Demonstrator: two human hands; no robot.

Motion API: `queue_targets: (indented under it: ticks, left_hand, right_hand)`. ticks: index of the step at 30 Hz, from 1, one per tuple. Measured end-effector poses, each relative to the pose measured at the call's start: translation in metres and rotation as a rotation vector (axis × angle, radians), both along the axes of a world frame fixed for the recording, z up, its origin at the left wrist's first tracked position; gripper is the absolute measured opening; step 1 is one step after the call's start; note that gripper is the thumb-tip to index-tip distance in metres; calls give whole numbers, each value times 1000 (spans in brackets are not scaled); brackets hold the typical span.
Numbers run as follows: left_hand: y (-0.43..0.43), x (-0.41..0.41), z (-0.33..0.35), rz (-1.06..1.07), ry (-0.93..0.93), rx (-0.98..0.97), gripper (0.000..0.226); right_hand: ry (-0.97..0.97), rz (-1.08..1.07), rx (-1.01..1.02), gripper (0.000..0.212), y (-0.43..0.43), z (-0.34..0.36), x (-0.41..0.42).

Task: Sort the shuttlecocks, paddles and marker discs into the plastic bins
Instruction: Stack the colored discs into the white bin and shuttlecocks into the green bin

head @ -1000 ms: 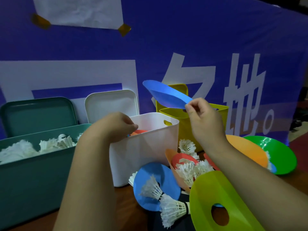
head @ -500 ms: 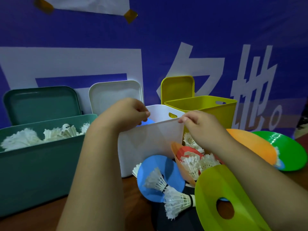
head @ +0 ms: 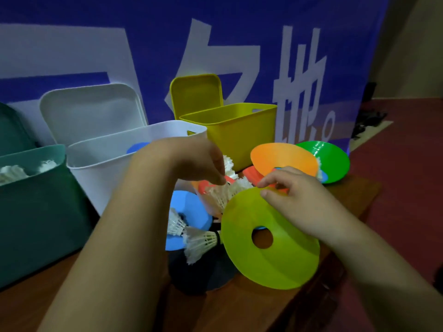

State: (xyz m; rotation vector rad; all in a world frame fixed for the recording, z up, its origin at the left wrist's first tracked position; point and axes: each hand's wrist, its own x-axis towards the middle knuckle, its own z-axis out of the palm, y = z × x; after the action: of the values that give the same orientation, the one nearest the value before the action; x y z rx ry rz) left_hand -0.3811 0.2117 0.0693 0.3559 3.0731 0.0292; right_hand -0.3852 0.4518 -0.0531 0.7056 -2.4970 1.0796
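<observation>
Fingers [head: 269,194] pinching lime disc [head: 275,262], right hand [head: 302,200]

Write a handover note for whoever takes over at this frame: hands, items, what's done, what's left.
Left hand: fingers down in the shuttlecock pile; grip unclear.
Right hand: pinches the lime disc at its rim.
Done: shuttlecocks in the teal bin; one disc in the white bin. Yellow bin: contents hidden.
Left on the table: the pile, blue disc, red disc, orange disc, green disc, and what looks like a dark paddle.
</observation>
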Motion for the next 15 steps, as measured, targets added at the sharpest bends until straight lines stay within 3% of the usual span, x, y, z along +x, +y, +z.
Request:
queue_targets:
  ticks: [3,9,15]
  left_hand:
    - [2,-3,-5,-1,5,-44,23]
    - [34,-4,-15,-138,66,46,35]
    - [74,-21,-53,-231,104,60,52]
  right_hand:
    - [1,-50,34,21,16,-14,-1]
    - [-40,-55,46,28,34,-31,-1]
    - [-38,-168,-302,18,46,-40,-12]
